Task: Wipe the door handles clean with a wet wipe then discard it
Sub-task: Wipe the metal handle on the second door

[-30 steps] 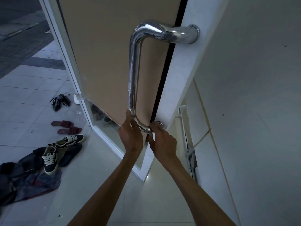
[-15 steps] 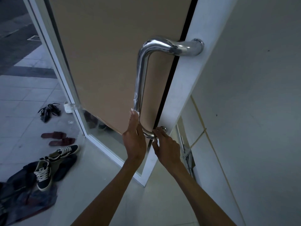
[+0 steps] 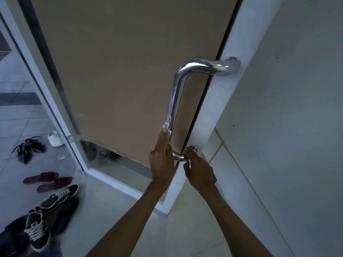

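Fingers of the left hand [image 3: 161, 160] lie straight against the lower part of the chrome door handle [image 3: 174, 101], pressing a white wet wipe [image 3: 166, 127] to the bar, a corner of it showing above the fingertips; the right hand [image 3: 199, 170] rests with loose, spread fingers on the handle's bottom bend, beside its lower mount; the handle stands upright on a door [image 3: 120, 71] with a white frame and brown panel; sneakers [image 3: 39, 230], red sandals [image 3: 49, 180], black heels [image 3: 27, 147] and a white clog [image 3: 54, 139] lie on the tiled floor [image 3: 14, 125] at left.
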Tool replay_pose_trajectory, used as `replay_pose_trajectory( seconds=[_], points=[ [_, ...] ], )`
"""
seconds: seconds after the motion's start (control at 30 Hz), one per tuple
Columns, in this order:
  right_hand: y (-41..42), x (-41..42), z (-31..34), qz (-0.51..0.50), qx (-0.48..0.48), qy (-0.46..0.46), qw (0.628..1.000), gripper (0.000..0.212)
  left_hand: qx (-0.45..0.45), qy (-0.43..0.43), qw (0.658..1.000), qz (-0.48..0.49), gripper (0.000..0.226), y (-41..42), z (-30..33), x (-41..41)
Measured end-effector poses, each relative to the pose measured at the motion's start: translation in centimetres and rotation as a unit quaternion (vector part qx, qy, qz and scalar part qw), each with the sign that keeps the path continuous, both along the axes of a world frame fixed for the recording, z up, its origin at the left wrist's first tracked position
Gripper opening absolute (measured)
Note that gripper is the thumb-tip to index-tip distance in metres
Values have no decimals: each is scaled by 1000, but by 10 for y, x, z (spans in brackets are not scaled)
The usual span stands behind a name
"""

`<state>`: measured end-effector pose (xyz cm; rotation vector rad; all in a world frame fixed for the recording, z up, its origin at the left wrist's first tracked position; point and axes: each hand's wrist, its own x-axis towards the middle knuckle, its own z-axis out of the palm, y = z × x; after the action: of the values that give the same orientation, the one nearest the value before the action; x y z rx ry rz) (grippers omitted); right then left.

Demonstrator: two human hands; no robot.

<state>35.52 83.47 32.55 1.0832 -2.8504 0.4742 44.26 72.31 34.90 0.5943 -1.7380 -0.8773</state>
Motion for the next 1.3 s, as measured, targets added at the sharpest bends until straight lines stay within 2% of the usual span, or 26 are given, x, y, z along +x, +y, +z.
replay_pose_trajectory(
  seconds=[0.1, 0.33, 0.43, 0.53, 0.6, 0.67, 0.73, 0.9, 1.03, 1.13, 1.3],
  points=[
    [-5, 12, 6, -22, 5, -17, 1000, 51, 50, -1, 997, -59, 37, -6, -1, 9],
    [-21, 30, 16, -56, 21, -40, 997, 48, 38, -82, 991, -103, 32, -32, 3, 36],
    [-27, 47, 24, -63, -59, 6, 996, 32, 41, -123, 987, -97, 28, -43, 0, 48],
    [-30, 66, 25, 13, -164, 111, 980, 24, 125, -166, 970, -122, 22, -54, 5, 59],
    [-33, 71, 20, 100, -189, 178, 961, 26, 211, -167, 947, -175, 20, -64, 10, 60],
    [-37, 71, 18, 148, -187, 189, 953, 33, 334, -141, 905, -222, 16, -70, 22, 61],
    [-40, 68, 20, 142, -195, 197, 950, 37, 392, -135, 877, -242, 10, -73, 34, 62],
    [-49, 61, 37, 146, -243, 259, 923, 24, 414, -144, 853, -284, 6, -86, 56, 63],
    [-49, 57, 55, 138, -289, 272, 907, 19, 389, -139, 856, -310, 12, -93, 69, 60],
    [-48, 61, 65, 136, -328, 248, 901, 28, 375, -135, 867, -299, 17, -98, 72, 58],
    [-48, 56, 78, 106, -324, 248, 907, 36, 327, -147, 887, -290, 18, -109, 74, 52]
  ],
)
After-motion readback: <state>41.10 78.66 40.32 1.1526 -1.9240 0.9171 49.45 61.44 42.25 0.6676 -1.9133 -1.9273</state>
